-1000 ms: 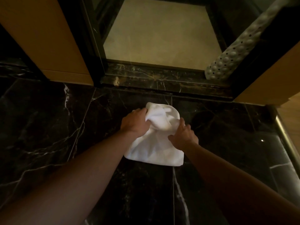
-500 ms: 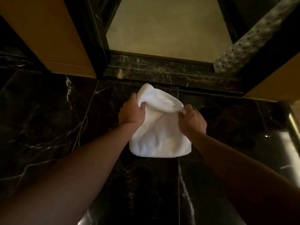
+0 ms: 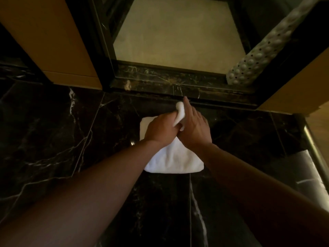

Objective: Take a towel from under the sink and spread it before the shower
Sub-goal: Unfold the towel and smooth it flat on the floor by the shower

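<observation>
Your left hand and right hand meet over the far end of the white towel, both gripping a bunched fold between them, while its folded rest lies on the dark marble floor just before the shower threshold.

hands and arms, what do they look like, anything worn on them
Both arms are bare from the lower edge of the picture up to the wrists: no sleeves, watch or bracelet show. The left hand and the right hand wear no gloves, and no rings can be made out in the dim light. Nothing is marked on either forearm.
</observation>
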Available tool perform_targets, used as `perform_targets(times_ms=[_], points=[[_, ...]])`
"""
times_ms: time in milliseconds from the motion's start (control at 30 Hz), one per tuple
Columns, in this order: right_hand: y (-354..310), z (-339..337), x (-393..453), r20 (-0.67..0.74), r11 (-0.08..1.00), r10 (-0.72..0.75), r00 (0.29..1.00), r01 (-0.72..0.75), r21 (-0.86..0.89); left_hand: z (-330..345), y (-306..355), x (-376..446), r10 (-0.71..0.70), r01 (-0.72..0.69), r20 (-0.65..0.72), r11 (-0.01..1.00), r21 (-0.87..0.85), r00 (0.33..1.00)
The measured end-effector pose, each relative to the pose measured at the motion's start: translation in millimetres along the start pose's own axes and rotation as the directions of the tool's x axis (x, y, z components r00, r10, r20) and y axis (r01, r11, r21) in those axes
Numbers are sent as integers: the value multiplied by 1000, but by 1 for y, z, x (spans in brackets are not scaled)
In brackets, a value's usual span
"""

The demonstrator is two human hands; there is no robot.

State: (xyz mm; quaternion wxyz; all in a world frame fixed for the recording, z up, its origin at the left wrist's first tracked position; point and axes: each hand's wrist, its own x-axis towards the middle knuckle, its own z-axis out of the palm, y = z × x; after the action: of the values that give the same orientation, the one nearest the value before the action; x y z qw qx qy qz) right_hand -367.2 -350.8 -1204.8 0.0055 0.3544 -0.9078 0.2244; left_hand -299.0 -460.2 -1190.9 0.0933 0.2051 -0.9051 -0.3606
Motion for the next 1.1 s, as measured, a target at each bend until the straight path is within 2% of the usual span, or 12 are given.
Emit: perform_targets(times_ms=[100, 167, 267, 367, 467, 567, 633, 733, 800, 867, 967, 1100], points=[[-3, -11, 3, 13, 976, -178, 984, 179, -122, -4, 3, -3, 22, -22, -20, 1000, 2, 1000], [-3, -17, 5, 10, 951, -239, 971, 236, -199, -8, 2, -5, 23, -22, -31, 999, 39, 999], [-4, -27, 7, -85, 955, -218, 972, 194, -225, -12, -5, -8, -13, 12, 7, 981, 192, 1000], [-8, -41, 10, -199, 982, -160, 967, 136, -127, -17, -12, -12, -168, 130, 68, 914, 385, 983], [-10, -54, 15, -243, 993, -70, 967, 45, -110, -28, -7, -10, -245, 202, 43, 876, 437, 969], [-2, -66, 15, -183, 951, -32, 983, -26, -309, -37, 2, 0, -235, 236, -29, 944, 231, 971], [0, -72, 11, -113, 907, -93, 989, 37, -420, -40, 14, 6, -203, 203, -23, 979, 20, 979], [-12, -68, 6, 49, 883, -242, 969, 240, -404, -40, 35, 6, -136, 139, 30, 978, -156, 990], [-19, -65, 4, -8, 930, -237, 971, 225, -291, -41, 43, 2, -81, 89, 46, 978, -191, 996], [-20, -74, 8, -150, 979, -151, 977, 127, -158, -46, 46, -1, 53, -48, 77, 997, -63, 996], [-24, -95, 18, -205, 989, -97, 974, 70, -133, -59, 47, 1, 198, -214, 94, 955, 204, 976], [-30, -126, 30, -317, 984, -91, 944, 35, -176, -80, 44, 12, 172, -137, -52, 907, 398, 984]])
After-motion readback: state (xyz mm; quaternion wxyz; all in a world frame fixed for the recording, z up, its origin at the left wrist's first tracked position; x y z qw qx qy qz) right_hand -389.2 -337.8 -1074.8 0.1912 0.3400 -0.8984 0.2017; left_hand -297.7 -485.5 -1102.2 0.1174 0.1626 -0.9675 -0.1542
